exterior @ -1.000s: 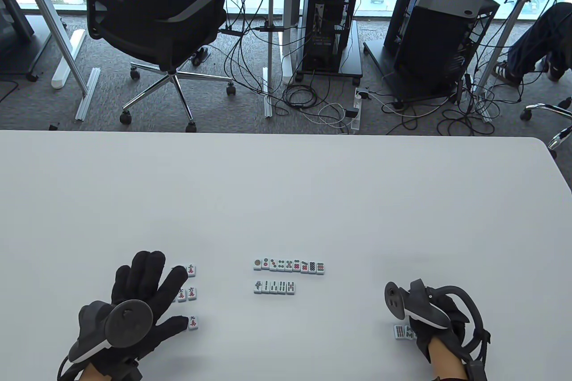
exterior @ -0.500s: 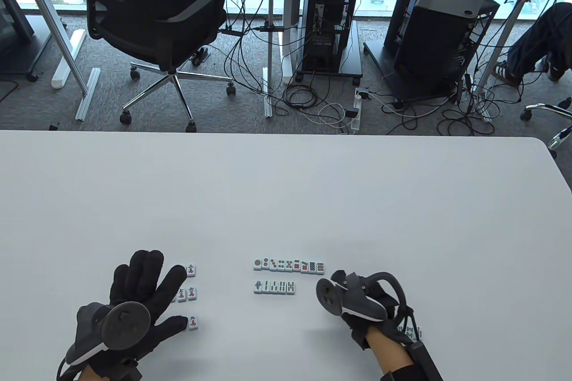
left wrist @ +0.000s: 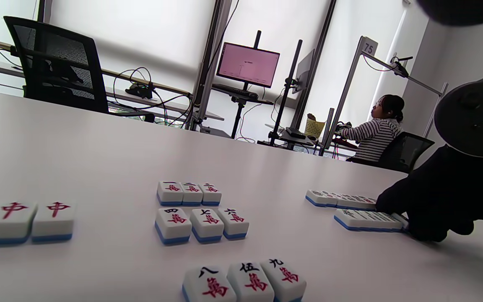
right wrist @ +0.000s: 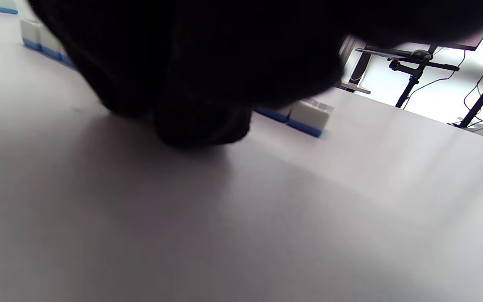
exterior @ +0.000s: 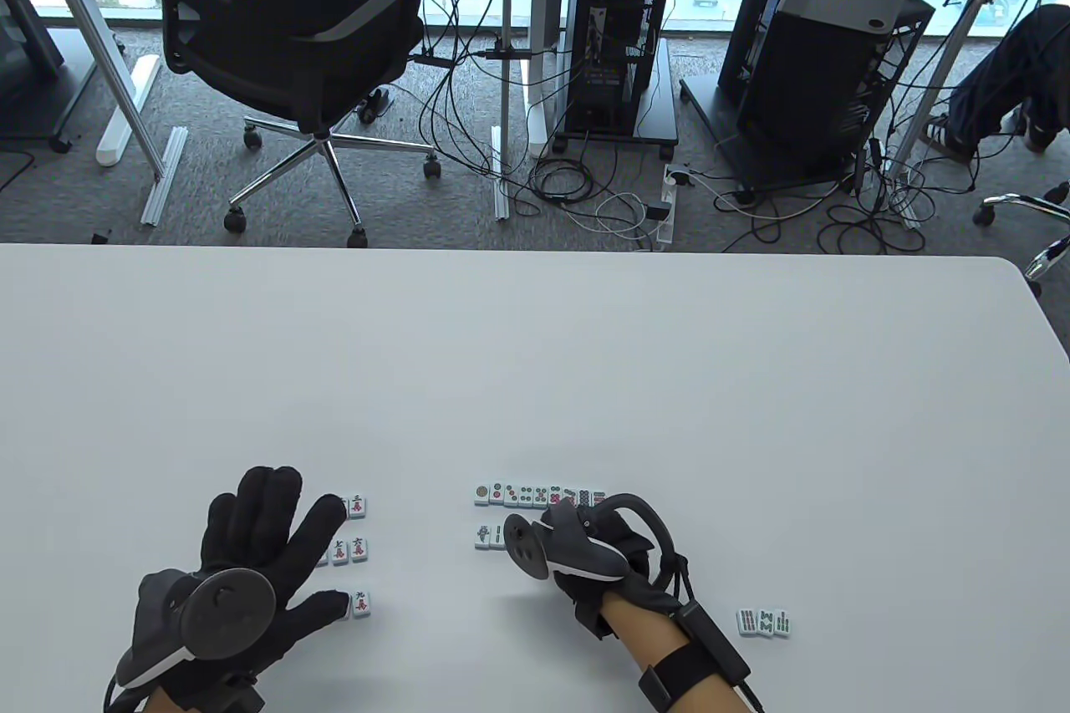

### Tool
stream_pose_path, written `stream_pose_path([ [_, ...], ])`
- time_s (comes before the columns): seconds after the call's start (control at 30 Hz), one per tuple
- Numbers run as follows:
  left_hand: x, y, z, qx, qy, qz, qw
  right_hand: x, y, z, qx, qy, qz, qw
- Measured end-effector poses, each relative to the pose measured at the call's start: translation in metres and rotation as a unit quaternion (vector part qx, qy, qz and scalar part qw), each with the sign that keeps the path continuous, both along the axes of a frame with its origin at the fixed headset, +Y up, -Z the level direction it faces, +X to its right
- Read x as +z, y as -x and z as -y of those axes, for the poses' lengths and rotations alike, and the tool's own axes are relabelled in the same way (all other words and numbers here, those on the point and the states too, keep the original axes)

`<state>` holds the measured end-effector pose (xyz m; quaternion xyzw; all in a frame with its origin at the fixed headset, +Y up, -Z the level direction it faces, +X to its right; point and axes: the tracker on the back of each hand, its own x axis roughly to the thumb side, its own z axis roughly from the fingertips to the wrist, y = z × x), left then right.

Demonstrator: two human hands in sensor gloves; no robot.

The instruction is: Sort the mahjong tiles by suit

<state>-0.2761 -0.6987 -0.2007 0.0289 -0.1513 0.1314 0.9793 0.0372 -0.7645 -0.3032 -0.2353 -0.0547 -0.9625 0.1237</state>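
Here the right hand [exterior: 598, 550] sits at the end of the short bamboo row [left wrist: 367, 220], its grip hidden, presumably adding a tile, while the left hand [exterior: 251, 546] rests spread over the character tiles [left wrist: 201, 220].

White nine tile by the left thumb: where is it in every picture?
Table view: white mahjong tile marked nine, bottom left, by the left hand's thumb.
Left wrist view: tile bottom centre, rightmost of three.
Right wrist view: not in it.
Shared landmark: the black-gloved right hand.
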Motion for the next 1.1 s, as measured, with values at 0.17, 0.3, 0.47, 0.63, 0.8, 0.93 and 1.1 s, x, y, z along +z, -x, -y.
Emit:
stream_pose_path([
  [0.17, 0.001, 0.0, 0.0, -0.002, 0.001, 0.0, 1.0, -0.002, -0.001, 0.0, -0.009, 0.004, 0.003, 1.0],
  [0.3, 0.001, 0.0, 0.0, -0.002, 0.002, 0.0, 1.0, 0.0, -0.003, -0.001, -0.013, -0.001, -0.004, 1.0],
  [0.47, 0.001, 0.0, -0.001, -0.003, 0.003, 0.0, 1.0, 0.007, -0.019, -0.019, -0.038, -0.024, -0.003, 0.999],
  [0.63, 0.0, -0.001, -0.001, -0.005, 0.006, -0.001, 1.0, 0.017, -0.054, -0.042, -0.043, -0.038, 0.019, 0.998],
  [0.8, 0.0, -0.002, 0.0, -0.008, 0.011, -0.002, 1.0, 0.026, -0.098, -0.05, -0.029, -0.026, 0.06, 0.997],
  [0.93, -0.001, -0.002, 0.0, -0.012, 0.014, -0.003, 1.0, 0.036, -0.131, -0.049, -0.023, -0.018, 0.095, 0.995],
  [1.1, -0.001, -0.003, 0.001, -0.015, 0.019, -0.007, 1.0, 0.047, -0.159, -0.044, 0.0, 0.005, 0.119, 0.993],
])
